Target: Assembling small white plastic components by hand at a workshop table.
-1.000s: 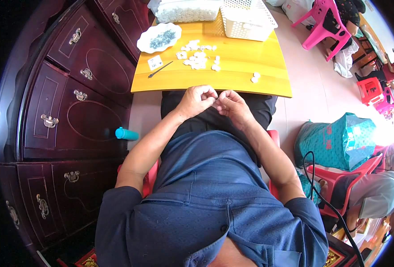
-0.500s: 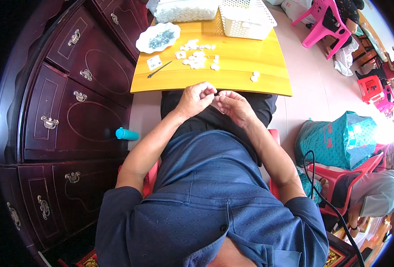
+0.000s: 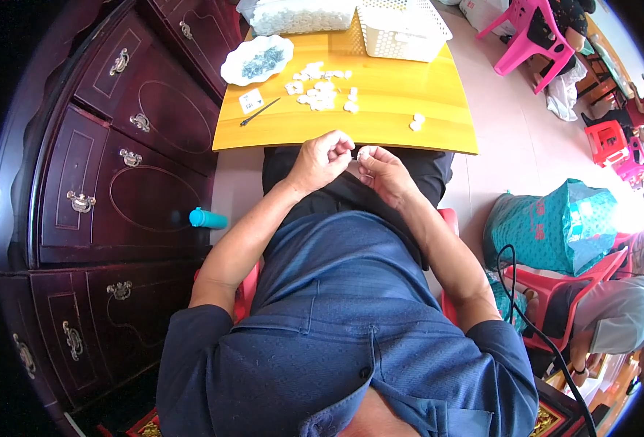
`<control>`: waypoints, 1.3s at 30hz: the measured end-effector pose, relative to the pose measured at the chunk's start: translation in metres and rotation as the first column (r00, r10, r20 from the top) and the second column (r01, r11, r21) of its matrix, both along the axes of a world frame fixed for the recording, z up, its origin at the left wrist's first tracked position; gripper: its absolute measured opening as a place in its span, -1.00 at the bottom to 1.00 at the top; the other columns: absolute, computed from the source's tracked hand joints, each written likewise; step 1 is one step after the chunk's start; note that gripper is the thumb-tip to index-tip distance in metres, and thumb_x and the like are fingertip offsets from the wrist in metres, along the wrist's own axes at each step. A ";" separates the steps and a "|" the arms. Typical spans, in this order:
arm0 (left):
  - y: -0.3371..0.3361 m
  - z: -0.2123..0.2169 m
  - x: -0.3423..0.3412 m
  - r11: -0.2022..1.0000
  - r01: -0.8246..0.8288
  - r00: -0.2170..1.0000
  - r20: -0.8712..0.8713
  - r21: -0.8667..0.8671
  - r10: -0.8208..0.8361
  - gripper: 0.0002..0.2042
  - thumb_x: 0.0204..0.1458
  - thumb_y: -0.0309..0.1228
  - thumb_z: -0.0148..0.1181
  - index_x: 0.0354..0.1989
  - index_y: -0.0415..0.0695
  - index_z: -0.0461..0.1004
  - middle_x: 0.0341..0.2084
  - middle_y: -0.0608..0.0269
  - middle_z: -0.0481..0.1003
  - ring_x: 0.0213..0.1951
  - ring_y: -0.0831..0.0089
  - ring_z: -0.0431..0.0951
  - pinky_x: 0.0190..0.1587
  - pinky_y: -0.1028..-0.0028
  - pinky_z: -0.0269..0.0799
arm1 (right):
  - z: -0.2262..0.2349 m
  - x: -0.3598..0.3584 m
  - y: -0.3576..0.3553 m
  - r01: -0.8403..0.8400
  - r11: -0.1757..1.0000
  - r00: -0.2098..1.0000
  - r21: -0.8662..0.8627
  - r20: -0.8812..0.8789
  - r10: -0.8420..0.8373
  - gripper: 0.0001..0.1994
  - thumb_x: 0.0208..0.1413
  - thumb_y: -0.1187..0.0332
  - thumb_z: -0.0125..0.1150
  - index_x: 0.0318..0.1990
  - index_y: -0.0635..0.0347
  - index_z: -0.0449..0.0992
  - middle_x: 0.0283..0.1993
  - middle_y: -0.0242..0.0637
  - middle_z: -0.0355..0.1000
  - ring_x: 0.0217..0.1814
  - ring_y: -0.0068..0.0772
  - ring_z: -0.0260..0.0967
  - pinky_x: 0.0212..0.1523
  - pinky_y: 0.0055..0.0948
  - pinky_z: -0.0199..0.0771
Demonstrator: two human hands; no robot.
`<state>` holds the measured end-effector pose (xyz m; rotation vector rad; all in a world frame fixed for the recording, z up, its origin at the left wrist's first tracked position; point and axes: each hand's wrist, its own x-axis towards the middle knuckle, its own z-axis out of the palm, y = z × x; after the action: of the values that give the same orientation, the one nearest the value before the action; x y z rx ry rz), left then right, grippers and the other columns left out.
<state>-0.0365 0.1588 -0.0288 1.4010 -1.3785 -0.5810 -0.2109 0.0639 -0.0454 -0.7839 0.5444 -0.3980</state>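
My left hand (image 3: pixel 320 162) and my right hand (image 3: pixel 386 173) are raised over my lap, just in front of the table's near edge, fingertips close together. The right thumb and fingers pinch a small whitish piece (image 3: pixel 365 153), too small to make out well. Left thumb and forefinger are curled into a pinch; whatever is between them is hidden. Past the hands, a scatter of small white pieces (image 3: pixel 320 95) lies on the yellow table (image 3: pixel 394 95). A pair of similar white pieces (image 3: pixel 417 122) sits apart at the right.
On the table are a white scalloped dish (image 3: pixel 227 71) of small grey-blue parts, a white card (image 3: pixel 251 101), a thin dark tool (image 3: pixel 260 112), and a white basket (image 3: pixel 403 45). Dark drawers (image 3: pixel 140 182) stand left, by a teal bottle (image 3: pixel 207 218). At right are a teal bag (image 3: pixel 533 229) and people seated.
The right fingertips have shifted slightly away from the left ones, and the whitish piece shows more clearly between them. The things on the table stay in place.
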 end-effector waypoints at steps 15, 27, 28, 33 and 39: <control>-0.001 0.001 -0.002 1.000 0.004 1.000 0.014 0.023 -0.004 -0.89 0.11 -0.60 0.24 -0.21 -0.23 0.49 -0.46 0.43 0.49 -0.45 0.74 0.44 -0.37 0.66 0.42 | -0.001 0.002 0.004 0.033 0.970 0.996 -0.240 -0.072 -0.052 -0.95 0.27 0.39 0.24 -0.20 0.12 0.55 -0.35 -0.51 0.49 -0.38 -0.69 0.35 -0.32 -0.65 0.36; 0.000 0.001 0.001 0.999 0.011 0.999 0.042 0.041 -0.013 -0.87 0.10 -0.58 0.25 -0.19 -0.24 0.49 -0.44 0.39 0.50 -0.42 0.70 0.47 -0.34 0.63 0.45 | 0.000 0.003 0.006 0.056 0.951 0.994 -0.303 -0.069 -0.081 -0.94 0.23 0.44 0.28 -0.20 0.20 0.56 -0.36 -0.48 0.51 -0.42 -0.70 0.33 -0.36 -0.65 0.35; 0.000 0.001 0.000 0.999 0.013 0.999 0.043 0.043 -0.015 -0.87 0.10 -0.58 0.25 -0.19 -0.24 0.49 -0.44 0.39 0.50 -0.42 0.70 0.47 -0.34 0.63 0.45 | -0.001 0.003 0.007 0.066 0.944 0.994 -0.324 -0.060 -0.091 -0.94 0.22 0.46 0.28 -0.20 0.21 0.56 -0.36 -0.48 0.51 -0.42 -0.70 0.33 -0.35 -0.65 0.35; -0.001 0.006 -0.004 1.000 -0.011 0.999 0.043 0.007 0.011 -0.87 0.03 -0.61 0.25 -0.25 -0.24 0.49 -0.48 0.31 0.50 -0.47 0.61 0.51 -0.37 0.56 0.49 | -0.006 0.004 0.005 0.095 0.924 0.993 -0.371 -0.035 -0.116 -0.95 0.20 0.50 0.28 -0.22 0.24 0.57 -0.36 -0.48 0.52 -0.39 -0.71 0.36 -0.34 -0.66 0.38; -0.001 0.003 -0.002 1.000 -0.004 0.997 0.080 0.014 0.003 -0.87 0.02 -0.62 0.25 -0.26 -0.23 0.49 -0.48 0.28 0.52 -0.48 0.58 0.52 -0.37 0.55 0.50 | -0.007 0.008 0.008 0.090 0.901 0.985 -0.425 -0.096 -0.144 -0.93 0.21 0.49 0.27 -0.19 0.26 0.56 -0.41 -0.47 0.49 -0.44 -0.72 0.31 -0.40 -0.67 0.27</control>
<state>-0.0389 0.1581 -0.0262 1.4512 -1.4372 -0.5389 -0.2033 0.0722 -0.0525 -1.2021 0.6357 -0.5923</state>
